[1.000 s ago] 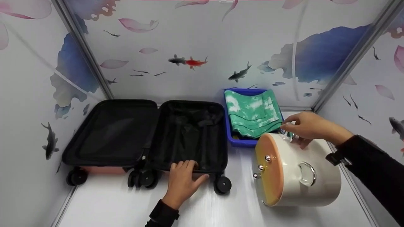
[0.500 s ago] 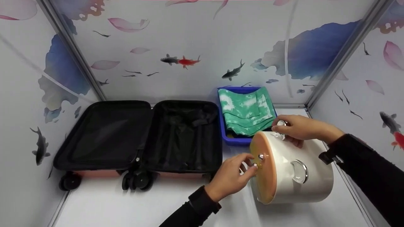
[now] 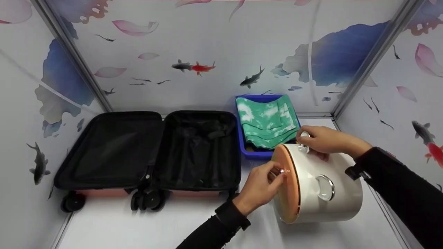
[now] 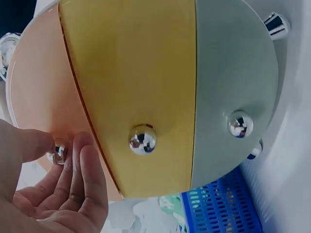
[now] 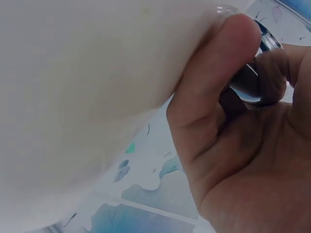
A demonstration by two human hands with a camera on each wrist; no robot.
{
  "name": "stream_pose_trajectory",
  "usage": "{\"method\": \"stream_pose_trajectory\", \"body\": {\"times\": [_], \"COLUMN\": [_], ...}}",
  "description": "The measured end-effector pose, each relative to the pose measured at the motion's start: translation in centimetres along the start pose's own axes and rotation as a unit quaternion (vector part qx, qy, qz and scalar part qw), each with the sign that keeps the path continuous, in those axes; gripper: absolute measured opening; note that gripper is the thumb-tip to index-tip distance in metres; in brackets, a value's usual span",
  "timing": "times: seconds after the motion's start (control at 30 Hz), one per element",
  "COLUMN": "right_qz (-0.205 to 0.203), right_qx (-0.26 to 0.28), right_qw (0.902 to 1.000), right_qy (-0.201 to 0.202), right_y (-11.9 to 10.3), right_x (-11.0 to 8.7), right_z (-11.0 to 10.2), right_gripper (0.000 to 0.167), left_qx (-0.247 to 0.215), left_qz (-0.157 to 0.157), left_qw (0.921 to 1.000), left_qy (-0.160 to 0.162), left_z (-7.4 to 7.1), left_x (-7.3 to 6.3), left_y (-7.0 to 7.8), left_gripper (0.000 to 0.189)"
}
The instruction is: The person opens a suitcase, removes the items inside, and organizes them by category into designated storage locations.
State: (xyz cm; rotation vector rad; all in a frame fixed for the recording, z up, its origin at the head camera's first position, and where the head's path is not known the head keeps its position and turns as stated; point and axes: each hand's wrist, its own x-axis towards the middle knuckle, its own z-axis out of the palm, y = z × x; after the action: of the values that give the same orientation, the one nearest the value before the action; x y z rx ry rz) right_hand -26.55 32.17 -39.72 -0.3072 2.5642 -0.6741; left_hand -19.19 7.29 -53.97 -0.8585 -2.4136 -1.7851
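Note:
A cream box with rounded sides [image 3: 337, 186] and a front split into orange, yellow and pale green drawers stands at the right in the head view. My left hand [image 3: 259, 185] pinches the silver knob [image 4: 59, 151] of the orange drawer [image 4: 41, 92] between thumb and fingers. A thin dark gap shows along that drawer's edge by the body. Beside it, the yellow drawer [image 4: 133, 73] and green drawer [image 4: 233, 63] have round silver knobs of their own. With curled fingers, my right hand [image 3: 323, 140] holds the shiny metal handle [image 5: 248, 82] on top of the box.
An open suitcase [image 3: 199, 155] with a black lining lies at the left, wheels towards me. Behind the box, a blue basket [image 3: 242, 147] holds folded green and white cloth [image 3: 268, 119]. Printed wall panels [image 3: 207, 31] enclose the white surface [image 3: 138, 228] on three sides.
My left hand has left the suitcase's front edge, moved right and taken hold of the orange drawer's knob. A thin gap has opened at that drawer. The right hand stays at the top handle.

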Motion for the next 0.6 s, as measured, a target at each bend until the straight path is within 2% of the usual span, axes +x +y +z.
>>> {"method": "stream_pose_trajectory", "body": {"times": [0.2, 0.33, 0.6], "right_qz": [0.001, 0.000, 0.003], "right_qx": [-0.019, -0.016, -0.016], "right_qw": [0.9997, 0.9998, 0.9997], "right_qy": [0.017, 0.016, 0.016], "right_y": [-0.2, -0.2, -0.1], "right_x": [0.2, 0.3, 0.3], "right_z": [0.2, 0.4, 0.3], "right_gripper": [0.033, 0.032, 0.031], "left_qx": [-0.008, 0.000, 0.010], "left_qz": [-0.012, -0.008, 0.006], "left_qw": [0.9999, 0.9999, 0.9999], "left_qy": [0.005, 0.012, 0.011], "left_z": [-1.9, -3.2, -4.1], "left_x": [-1.1, -1.8, -2.1], "left_y": [-0.3, -0.6, -0.9], "left_gripper": [0.015, 0.015, 0.017]}}
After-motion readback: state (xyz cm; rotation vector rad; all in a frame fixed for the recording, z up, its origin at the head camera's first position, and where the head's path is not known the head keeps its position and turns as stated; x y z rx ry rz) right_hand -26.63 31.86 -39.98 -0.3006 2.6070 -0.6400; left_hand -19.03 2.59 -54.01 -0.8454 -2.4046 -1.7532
